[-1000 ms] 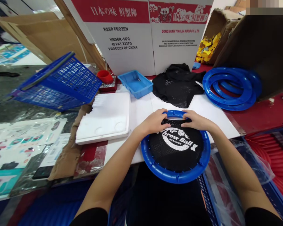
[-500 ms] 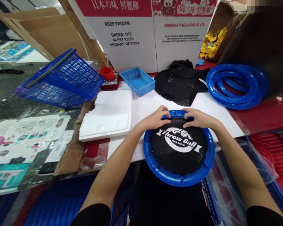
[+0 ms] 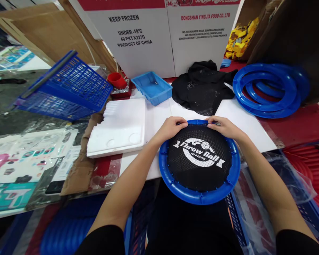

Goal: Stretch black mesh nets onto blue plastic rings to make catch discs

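A blue plastic ring point(image 3: 175, 184) lies at the near edge of the white board point(image 3: 241, 120), partly overhanging it. Black mesh point(image 3: 199, 166) printed "Throw Ball" in white is stretched across the ring. My left hand point(image 3: 171, 128) pinches the mesh at the ring's far left rim, fingers curled. My right hand point(image 3: 224, 126) pinches the mesh at the far right rim, fingers curled too. The two hands sit close together on the far edge.
A heap of black mesh point(image 3: 202, 88) lies behind the ring. Stacked blue rings point(image 3: 268, 90) sit at the right. A small blue tray point(image 3: 152, 88), red cup point(image 3: 116, 80), tilted blue basket point(image 3: 66, 88) and white foam tray point(image 3: 118, 127) stand to the left. White cartons point(image 3: 154, 35) close the back.
The mesh's far edge has been pulled up to the ring's far rim, now covering the whole opening. Both hands shifted slightly outward along that rim.
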{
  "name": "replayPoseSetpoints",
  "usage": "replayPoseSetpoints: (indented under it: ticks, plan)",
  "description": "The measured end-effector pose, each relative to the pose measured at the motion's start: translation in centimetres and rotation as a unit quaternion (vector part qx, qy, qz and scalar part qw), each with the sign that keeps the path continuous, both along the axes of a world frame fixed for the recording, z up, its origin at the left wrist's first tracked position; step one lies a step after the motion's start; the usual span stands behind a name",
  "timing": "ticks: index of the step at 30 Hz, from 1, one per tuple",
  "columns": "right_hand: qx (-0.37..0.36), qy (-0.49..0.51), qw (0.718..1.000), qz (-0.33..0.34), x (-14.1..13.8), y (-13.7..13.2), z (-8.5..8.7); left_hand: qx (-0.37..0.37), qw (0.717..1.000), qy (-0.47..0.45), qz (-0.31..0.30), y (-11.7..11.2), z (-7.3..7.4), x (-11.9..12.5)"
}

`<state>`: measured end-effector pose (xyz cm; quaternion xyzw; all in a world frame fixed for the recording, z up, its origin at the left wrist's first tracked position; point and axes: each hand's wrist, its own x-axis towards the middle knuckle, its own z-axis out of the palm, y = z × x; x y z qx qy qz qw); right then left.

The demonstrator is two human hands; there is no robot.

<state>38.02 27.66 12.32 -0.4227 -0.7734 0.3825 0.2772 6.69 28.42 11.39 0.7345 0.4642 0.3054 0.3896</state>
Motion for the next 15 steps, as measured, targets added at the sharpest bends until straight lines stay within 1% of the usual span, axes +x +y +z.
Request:
replayPoseSetpoints:
  ticks: [5,8,11,15]
  plan:
    - [0.013,-0.014,1.000,-0.001,-0.3,0.8,-0.3,-0.018,1.000,0.014,0.006,0.8,-0.3,0.4]
    - [-0.001,-0.015,1.000,0.007,-0.4,1.4,0.0,-0.013,1.000,0.007,0.011,1.0,-0.4,0.7]
    - [-0.017,-0.021,0.999,0.019,-0.6,1.7,0.4,-0.012,0.999,-0.011,0.027,1.0,-0.6,0.9]
    - [-0.006,-0.034,0.999,0.015,-0.8,1.8,0.5,-0.048,0.996,-0.062,0.049,0.7,-0.6,0.9]
